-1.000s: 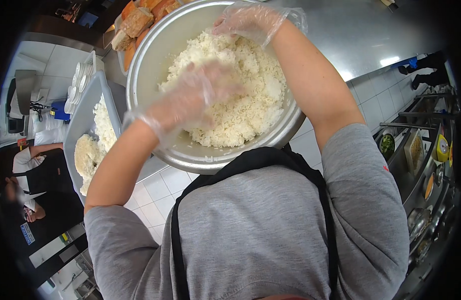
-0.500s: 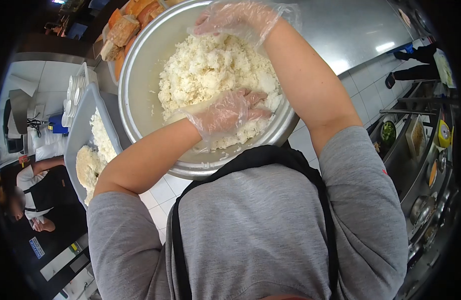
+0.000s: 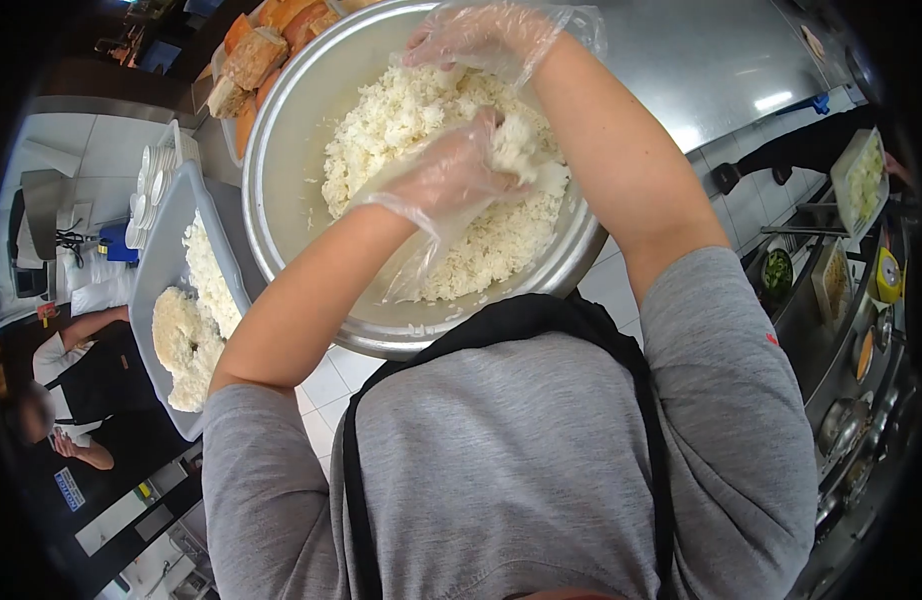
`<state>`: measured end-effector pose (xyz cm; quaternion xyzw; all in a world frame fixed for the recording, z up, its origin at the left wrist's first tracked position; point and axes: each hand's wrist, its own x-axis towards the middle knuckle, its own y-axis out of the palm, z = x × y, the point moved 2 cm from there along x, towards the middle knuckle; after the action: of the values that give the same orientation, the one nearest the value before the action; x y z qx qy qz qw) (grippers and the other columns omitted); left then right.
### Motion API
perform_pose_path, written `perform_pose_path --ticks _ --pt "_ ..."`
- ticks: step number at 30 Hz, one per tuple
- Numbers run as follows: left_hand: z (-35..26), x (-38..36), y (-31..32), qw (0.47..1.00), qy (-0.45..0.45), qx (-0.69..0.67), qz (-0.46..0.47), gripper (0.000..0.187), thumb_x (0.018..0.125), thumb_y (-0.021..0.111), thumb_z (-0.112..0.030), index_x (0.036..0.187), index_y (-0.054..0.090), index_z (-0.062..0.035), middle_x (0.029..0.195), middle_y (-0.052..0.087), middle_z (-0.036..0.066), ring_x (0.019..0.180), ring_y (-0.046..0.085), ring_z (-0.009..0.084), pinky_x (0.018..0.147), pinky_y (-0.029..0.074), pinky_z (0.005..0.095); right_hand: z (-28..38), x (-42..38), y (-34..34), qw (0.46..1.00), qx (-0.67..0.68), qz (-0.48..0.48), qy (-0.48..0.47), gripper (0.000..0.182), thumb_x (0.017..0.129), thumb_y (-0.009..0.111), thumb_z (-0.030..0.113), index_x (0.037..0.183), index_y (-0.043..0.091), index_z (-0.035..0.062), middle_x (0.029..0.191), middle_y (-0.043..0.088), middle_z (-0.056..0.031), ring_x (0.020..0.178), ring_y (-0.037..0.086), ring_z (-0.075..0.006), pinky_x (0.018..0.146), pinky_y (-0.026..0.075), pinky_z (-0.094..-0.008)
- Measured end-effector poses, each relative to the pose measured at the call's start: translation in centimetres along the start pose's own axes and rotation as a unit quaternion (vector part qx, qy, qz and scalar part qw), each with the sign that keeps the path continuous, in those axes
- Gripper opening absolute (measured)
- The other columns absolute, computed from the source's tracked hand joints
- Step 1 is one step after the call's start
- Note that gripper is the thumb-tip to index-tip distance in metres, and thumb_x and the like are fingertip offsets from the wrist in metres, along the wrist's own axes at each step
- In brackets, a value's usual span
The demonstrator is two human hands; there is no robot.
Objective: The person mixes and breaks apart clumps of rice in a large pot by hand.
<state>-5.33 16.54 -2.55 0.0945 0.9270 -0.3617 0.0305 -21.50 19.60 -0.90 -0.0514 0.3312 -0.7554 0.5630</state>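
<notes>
White cooked rice is heaped in a large round metal bowl. My left hand, in a loose clear plastic glove, is curled round a clump of rice above the heap's near right part. At the far side of the bowl, my right hand, gloved the same way, lies over the back edge of the heap. Its fingers reach leftward against the rice, stretched and slightly bent.
A grey tub with more rice stands left of the bowl. Behind it are stacked white dishes and a container of orange-brown food chunks. A steel counter extends right. One person is at left; another carries a tray at right.
My left hand has risen from the rice and turned, now with a clump in its fingers. My right hand has barely shifted. The person at right has come nearer with a tray.
</notes>
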Motion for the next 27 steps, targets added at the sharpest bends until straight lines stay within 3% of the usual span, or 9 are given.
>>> perform_pose_path --ticks 2,4,7,9,12,16,20,23,27 --pt "1.0 1.2 0.1 0.996 0.065 0.031 -0.05 0.054 0.073 0.077 -0.019 0.114 0.048 0.0015 0.091 0.064 0.015 0.09 0.063 0.0248 0.085 0.048 0.037 -1.6 1.6 1.5 0.942 0.329 0.064 -0.006 0.052 0.084 0.069 0.04 0.124 0.061 0.0074 0.127 0.059 -0.0096 0.113 0.054 -0.0219 0.098 0.041 -0.0381" --pt "-1.1 1.3 -1.2 0.985 0.131 0.062 -0.098 0.049 0.075 0.074 -0.019 0.111 0.049 0.0035 0.087 0.064 0.015 0.085 0.064 0.0255 0.083 0.049 0.0374 -2.0 2.0 1.0 0.963 0.26 0.029 -0.061 0.049 0.083 0.071 0.037 0.12 0.062 0.0062 0.121 0.061 -0.0091 0.108 0.055 -0.0211 0.095 0.042 -0.0376" --pt "-2.7 1.4 -3.0 0.996 -0.058 0.063 0.027 0.043 0.08 0.067 -0.021 0.112 0.054 0.0042 0.088 0.064 0.018 0.082 0.064 0.0269 0.078 0.05 0.039 -2.3 3.7 0.2 0.988 0.123 -0.015 -0.092 0.044 0.083 0.072 0.035 0.115 0.065 0.0051 0.111 0.065 -0.0086 0.101 0.057 -0.0198 0.09 0.044 -0.0361" --pt "-1.7 2.6 -2.8 0.999 -0.027 0.033 -0.018 0.038 0.083 0.063 -0.025 0.109 0.059 0.0027 0.088 0.065 0.018 0.076 0.063 0.026 0.074 0.05 0.0389 -2.6 4.1 0.4 0.996 0.055 -0.022 -0.069 0.043 0.083 0.072 0.034 0.113 0.065 0.0051 0.107 0.066 -0.0086 0.098 0.058 -0.0194 0.088 0.045 -0.0352" --pt "-1.6 3.3 -2.7 0.991 0.053 0.084 -0.085 0.029 0.084 0.061 -0.02 0.104 0.061 0.0011 0.09 0.065 0.018 0.082 0.064 0.0257 0.076 0.05 0.0384 -3.0 3.2 0.9 0.934 0.352 0.064 -0.018 0.044 0.083 0.072 0.034 0.115 0.065 0.0046 0.108 0.067 -0.0078 0.099 0.058 -0.0178 0.088 0.045 -0.0324" --pt "-2.4 0.7 -3.1 0.99 0.075 0.106 -0.061 0.029 0.085 0.062 -0.017 0.109 0.06 -0.0018 0.104 0.063 0.017 0.093 0.062 0.0267 0.083 0.051 0.0386 -2.9 4.5 0.0 0.989 0.124 0.037 -0.071 0.044 0.085 0.069 0.036 0.117 0.065 0.0053 0.112 0.066 -0.0071 0.101 0.057 -0.0179 0.089 0.045 -0.033" --pt "-1.7 -4.6 -2.5 0.928 0.014 0.283 0.241 0.07 0.074 0.075 -0.025 0.137 0.045 -0.0173 0.137 0.044 0.012 0.111 0.054 0.029 0.102 0.046 0.0372 -1.8 3.1 0.1 0.995 0.082 -0.005 -0.062 0.047 0.085 0.068 0.04 0.118 0.065 0.0071 0.117 0.065 -0.0086 0.107 0.057 -0.0198 0.093 0.044 -0.0365" --pt "0.5 -8.5 -1.0 0.852 0.103 0.416 0.3 0.082 0.066 0.08 -0.023 0.139 0.043 -0.0246 0.143 0.038 0.011 0.117 0.049 0.0311 0.1 0.047 0.0376 -2.1 3.2 -0.3 0.993 -0.022 -0.048 -0.104 0.051 0.083 0.068 0.042 0.119 0.064 0.0066 0.12 0.064 -0.011 0.11 0.056 -0.022 0.095 0.042 -0.0384" --pt "1.0 -8.9 0.3 0.884 0.151 0.389 0.211 0.086 0.061 0.082 -0.021 0.139 0.045 -0.0301 0.146 0.033 0.009 0.117 0.046 0.034 0.099 0.048 0.04 -1.2 3.1 0.0 0.991 -0.088 -0.05 -0.084 0.052 0.083 0.069 0.043 0.118 0.064 0.0056 0.12 0.064 -0.0118 0.111 0.056 -0.0229 0.096 0.042 -0.0383"
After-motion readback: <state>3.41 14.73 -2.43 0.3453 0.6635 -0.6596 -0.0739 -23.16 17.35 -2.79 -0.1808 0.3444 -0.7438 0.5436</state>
